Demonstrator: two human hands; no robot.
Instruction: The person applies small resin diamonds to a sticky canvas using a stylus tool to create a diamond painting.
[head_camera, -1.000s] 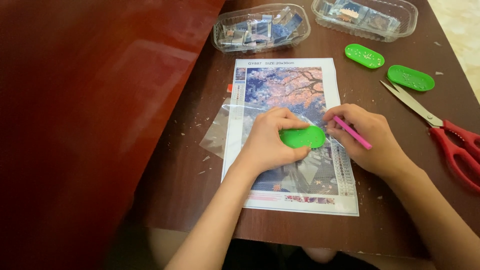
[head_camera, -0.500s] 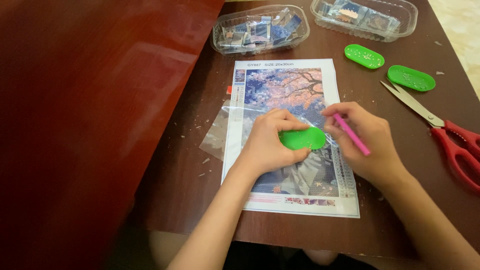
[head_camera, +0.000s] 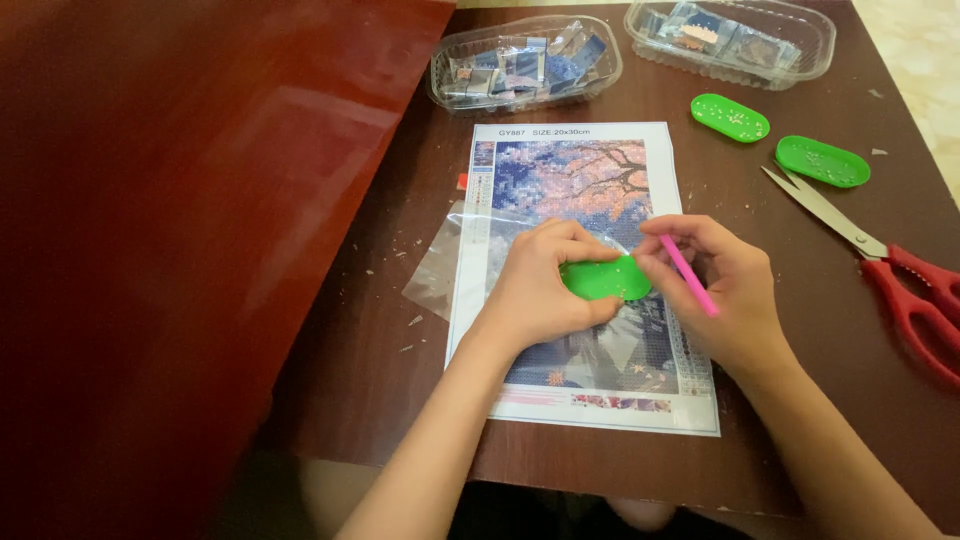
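A diamond-painting canvas (head_camera: 575, 180) showing a pink tree over blue lies flat on the dark wooden table (head_camera: 820, 400). My left hand (head_camera: 545, 285) rests on the canvas and grips a small green oval tray (head_camera: 605, 280). My right hand (head_camera: 715, 285) holds a pink pen (head_camera: 690, 277) slanted down to the right, its upper tip beside the tray's right end. A clear film sheet (head_camera: 445, 260) is peeled back off the canvas to the left.
Two clear plastic containers (head_camera: 525, 62) (head_camera: 730, 40) full of small bead packets stand at the table's far edge. Two more green trays (head_camera: 730, 117) (head_camera: 822, 161) and red-handled scissors (head_camera: 885, 275) lie to the right. A red-brown panel (head_camera: 190, 250) fills the left.
My right hand with the pen has moved slightly left toward the tray. The left hand stays put on the green tray.
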